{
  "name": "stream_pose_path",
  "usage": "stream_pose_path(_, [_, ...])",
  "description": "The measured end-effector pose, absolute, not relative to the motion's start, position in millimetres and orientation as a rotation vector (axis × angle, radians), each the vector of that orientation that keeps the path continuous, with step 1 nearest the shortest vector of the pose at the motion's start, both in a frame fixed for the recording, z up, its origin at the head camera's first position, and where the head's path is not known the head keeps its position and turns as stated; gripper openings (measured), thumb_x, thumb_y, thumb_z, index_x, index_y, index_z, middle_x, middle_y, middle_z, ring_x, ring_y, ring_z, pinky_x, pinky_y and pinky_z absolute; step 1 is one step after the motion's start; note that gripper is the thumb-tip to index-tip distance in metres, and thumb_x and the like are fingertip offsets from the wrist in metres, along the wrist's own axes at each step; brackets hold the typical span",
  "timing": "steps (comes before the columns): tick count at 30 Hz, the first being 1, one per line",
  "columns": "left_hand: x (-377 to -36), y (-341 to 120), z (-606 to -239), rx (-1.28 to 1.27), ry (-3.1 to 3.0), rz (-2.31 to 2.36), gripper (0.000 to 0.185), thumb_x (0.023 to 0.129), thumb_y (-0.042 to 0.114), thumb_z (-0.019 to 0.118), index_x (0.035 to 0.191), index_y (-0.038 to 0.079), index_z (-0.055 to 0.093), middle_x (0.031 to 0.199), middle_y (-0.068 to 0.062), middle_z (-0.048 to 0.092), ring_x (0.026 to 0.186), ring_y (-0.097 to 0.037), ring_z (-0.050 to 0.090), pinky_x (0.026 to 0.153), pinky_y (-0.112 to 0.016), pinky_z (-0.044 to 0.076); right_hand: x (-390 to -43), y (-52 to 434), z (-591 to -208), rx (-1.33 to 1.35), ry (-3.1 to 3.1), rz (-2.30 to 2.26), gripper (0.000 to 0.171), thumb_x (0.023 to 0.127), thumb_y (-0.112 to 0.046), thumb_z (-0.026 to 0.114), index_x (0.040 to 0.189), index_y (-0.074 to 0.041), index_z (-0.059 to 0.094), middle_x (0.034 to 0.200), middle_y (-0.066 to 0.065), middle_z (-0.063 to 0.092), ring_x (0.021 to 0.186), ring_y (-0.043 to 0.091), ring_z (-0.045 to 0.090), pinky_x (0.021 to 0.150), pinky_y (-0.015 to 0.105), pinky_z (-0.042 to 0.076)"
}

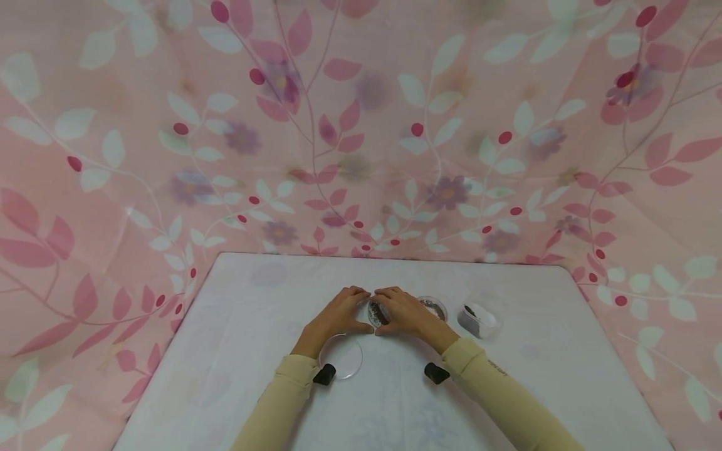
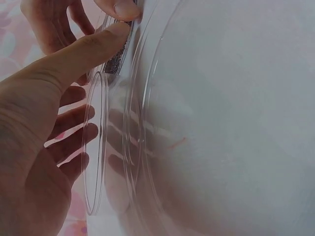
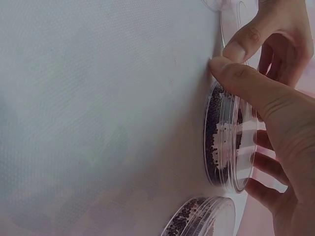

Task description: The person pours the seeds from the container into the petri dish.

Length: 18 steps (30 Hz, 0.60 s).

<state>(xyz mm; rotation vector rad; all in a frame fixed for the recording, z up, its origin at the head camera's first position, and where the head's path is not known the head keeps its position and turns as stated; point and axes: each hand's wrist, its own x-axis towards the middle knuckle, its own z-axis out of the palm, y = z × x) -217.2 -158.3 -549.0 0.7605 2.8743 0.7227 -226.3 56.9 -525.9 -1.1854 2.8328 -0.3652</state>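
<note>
A clear petri dish of dark seeds [image 1: 376,314] [image 3: 227,147] lies on the white table [image 1: 254,294]. Both hands cup it. My left hand [image 1: 364,311] [image 2: 98,83] grips its left rim with the thumb at the near edge and the fingers curled over the far edge. My right hand [image 1: 383,311] [image 3: 237,129] grips the right rim in the same way. The two thumb tips nearly touch at the near edge. An empty clear dish [image 1: 341,357] [image 2: 110,147] lies just under my left wrist.
A second seed dish [image 1: 434,307] [image 3: 201,222] sits right behind my right hand. A small clear container with dark contents [image 1: 478,318] stands further right. A pink floral curtain [image 1: 361,125] surrounds the table on three sides.
</note>
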Motion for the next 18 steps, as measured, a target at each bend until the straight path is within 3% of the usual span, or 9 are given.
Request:
stream_pose_path(12, [-207, -182, -548, 0.663, 2.869, 0.874, 0.101, 0.07, 0.06, 0.08, 0.152, 0.023, 0.036, 0.15, 0.001, 0.042, 0.14, -0.02, 0.04, 0.114, -0.046, 0.039, -226, 55, -528, -1.142, 2.833, -0.385, 0.076, 0.073, -0.048, 0.083, 0.135, -0.011, 0.058, 0.142, 0.01, 0.054, 0.131, 0.03, 0.05, 0.105, 0.049, 0.047])
stream_pose_path(18, [-198, -200, -552, 0.6, 2.886, 0.896, 0.103, 0.068, 0.063, 0.08, 0.153, 0.024, 0.035, 0.15, -0.004, 0.043, 0.14, -0.024, 0.04, 0.113, -0.049, 0.039, -223, 54, -524, -1.094, 2.812, -0.396, 0.075, 0.073, -0.047, 0.084, 0.134, -0.012, 0.058, 0.142, 0.011, 0.054, 0.131, 0.031, 0.05, 0.107, 0.051, 0.045])
